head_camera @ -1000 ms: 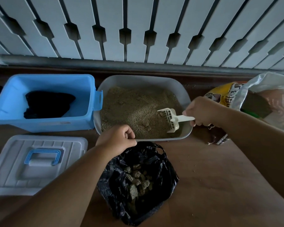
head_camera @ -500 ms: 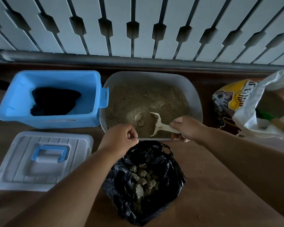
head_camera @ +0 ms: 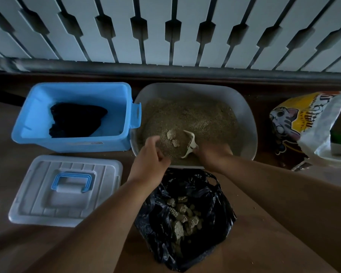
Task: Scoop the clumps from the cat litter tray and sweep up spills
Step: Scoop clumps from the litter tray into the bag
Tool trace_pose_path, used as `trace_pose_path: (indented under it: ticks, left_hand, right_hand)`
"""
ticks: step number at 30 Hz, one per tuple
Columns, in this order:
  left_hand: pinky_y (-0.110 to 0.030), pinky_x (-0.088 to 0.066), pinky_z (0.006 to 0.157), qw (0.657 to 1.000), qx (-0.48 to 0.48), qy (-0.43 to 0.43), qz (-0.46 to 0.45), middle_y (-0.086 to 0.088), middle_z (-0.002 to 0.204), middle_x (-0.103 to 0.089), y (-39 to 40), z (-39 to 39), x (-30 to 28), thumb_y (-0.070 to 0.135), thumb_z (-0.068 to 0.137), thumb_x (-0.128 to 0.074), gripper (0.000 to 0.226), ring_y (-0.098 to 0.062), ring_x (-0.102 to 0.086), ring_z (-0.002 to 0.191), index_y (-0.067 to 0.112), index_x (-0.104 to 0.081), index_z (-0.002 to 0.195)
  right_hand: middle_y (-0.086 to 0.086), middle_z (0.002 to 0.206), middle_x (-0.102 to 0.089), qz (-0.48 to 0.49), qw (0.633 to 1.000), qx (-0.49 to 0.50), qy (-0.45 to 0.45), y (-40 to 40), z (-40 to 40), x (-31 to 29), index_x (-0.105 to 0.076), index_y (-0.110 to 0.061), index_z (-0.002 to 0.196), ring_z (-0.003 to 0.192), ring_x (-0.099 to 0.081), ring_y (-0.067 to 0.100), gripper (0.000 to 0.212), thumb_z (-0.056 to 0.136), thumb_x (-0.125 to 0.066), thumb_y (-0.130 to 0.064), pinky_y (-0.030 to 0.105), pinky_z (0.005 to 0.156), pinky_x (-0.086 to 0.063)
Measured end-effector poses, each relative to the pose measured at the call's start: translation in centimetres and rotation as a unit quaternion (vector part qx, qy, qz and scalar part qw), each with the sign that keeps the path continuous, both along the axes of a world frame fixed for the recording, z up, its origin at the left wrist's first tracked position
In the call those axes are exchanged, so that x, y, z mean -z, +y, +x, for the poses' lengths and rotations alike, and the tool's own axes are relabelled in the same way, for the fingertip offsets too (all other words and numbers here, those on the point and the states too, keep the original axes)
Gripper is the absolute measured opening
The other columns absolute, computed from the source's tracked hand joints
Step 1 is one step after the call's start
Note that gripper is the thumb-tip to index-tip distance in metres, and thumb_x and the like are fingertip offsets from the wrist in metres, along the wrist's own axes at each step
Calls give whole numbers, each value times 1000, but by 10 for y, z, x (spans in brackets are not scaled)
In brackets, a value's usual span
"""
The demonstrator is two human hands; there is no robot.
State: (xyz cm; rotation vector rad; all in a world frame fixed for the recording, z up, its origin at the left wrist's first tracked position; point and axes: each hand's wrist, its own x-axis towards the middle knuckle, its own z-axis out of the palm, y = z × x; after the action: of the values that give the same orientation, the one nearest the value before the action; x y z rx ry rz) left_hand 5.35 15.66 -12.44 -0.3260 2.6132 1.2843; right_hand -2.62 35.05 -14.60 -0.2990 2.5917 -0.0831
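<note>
Head view, tray: grey litter tray sits against the wall, filled with sandy litter; two pale clumps lie exposed near its front edge.
Head view, scoop: white slotted scoop stands on edge in the litter, just right of the clumps, blade turned toward them.
Head view, right hand: right hand grips the scoop handle low in the tray; fingers curled round it, though blur hides the detail.
Head view, left hand: left hand hovers at the tray's front-left rim, fingers loosely curled. Cannot tell if it touches the rim or pinches anything.
Head view, waste bag: black bag lies open on the floor just in front of the tray, many clumps already inside.
Head view, surroundings: blue bin with dark cloth inside, touching or nearly touching the tray's left side; its grey lid lies flat in front.
Risk, breakage: the clumps look crumbly; a steep or fast dig could split them, and fragments would fall through the slots back into the litter.
Risk, spill: the lift over the front rim to the bag is short, but a tilted scoop would drop grains on the brown floor, where a few specks already show.
Risk, bag: its mouth is slack and partly folded; a clump could land on the fold and roll off.
Writing: yellow litter sack at right shows a cartoon tabby cat and dark lettering, too curved and cut off to read. A small label on the blue bin is illegible.
</note>
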Motion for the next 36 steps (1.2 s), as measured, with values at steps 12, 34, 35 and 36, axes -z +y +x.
trace_pose_path:
  ticks: [12,34,35,36]
  left_hand:
    - [-35,-44,73,971,96,-71,-207,0,115,-68,19,-21,2,30,98,-49,72,-23,-64,103,37,-11,158]
    - [-28,-45,59,943,160,159,-243,14,78,-55,-8,47,31,59,81,-63,32,-8,-53,77,29,-53,76]
    - [-28,-45,63,940,163,163,-252,14,86,-55,-11,50,33,59,79,-66,31,-11,-54,84,30,-54,82]
    - [-30,-45,68,937,164,157,-267,11,93,-56,-14,53,35,59,78,-67,34,-14,-54,91,29,-54,89]
  right_hand:
    - [2,118,-63,-42,998,41,11,9,-1,3,-56,-29,122,113,-57,27,31,103,-37,-45,40,91,-35]
    - [-8,74,-53,-149,985,69,45,57,35,-31,-47,-30,87,76,-54,17,19,102,-43,-42,40,74,-41]
    - [-7,74,-53,-160,984,74,34,58,38,-33,-47,-29,86,74,-53,16,20,102,-44,-42,40,72,-42]
    - [-6,74,-54,-179,980,82,19,58,40,-36,-48,-27,85,72,-53,15,22,102,-45,-41,40,70,-42]
